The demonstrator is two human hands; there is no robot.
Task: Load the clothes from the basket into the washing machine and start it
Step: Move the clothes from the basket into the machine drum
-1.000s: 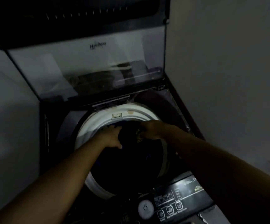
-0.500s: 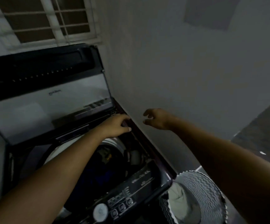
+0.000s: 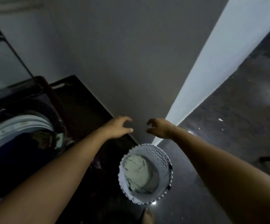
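pale green cloth (image 3: 136, 171) bunched in zigzag-patterned round basket (image 3: 164, 160), dark floor (image 3: 212, 118)

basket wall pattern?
White-and-grey zigzag pattern on the basket, seen in the head view.

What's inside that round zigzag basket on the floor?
A crumpled pale cloth lies in the basket and fills most of it. Anything beneath that cloth is covered, so I cannot tell whether more clothes lie under it.
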